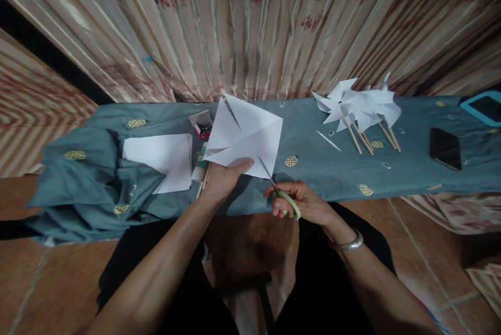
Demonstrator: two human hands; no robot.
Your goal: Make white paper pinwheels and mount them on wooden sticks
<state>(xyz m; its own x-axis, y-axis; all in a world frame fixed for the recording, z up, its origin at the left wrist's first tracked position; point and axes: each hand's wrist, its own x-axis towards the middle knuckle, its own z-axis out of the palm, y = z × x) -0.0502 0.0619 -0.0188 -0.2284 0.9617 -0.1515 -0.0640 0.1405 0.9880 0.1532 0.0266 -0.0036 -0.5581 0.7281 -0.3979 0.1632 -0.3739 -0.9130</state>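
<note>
My left hand [227, 177] grips a square sheet of white paper [250, 131] by its near edge, thumb on top and the other fingers hidden below. A slit runs in from the sheet's far corner, and a crease crosses its middle. My right hand [299, 200] holds scissors [290, 204] with light green handles, fingers through the loops. The blades point away from me and lie at the paper's near right corner. Just left of the sheet are a small open box of pins [204, 130], a green and white tube [199, 165] and some wooden sticks [204, 181].
A stack of white paper [164, 155] lies at the left, partly under bunched cloth [97, 178]. Several white paper pinwheels [360, 105] on sticks rest at the right, near a paper strip [329, 140]. Farther right are a dark phone [445, 148] and a blue-framed device [485, 108]. A curtain [250, 27] hangs behind.
</note>
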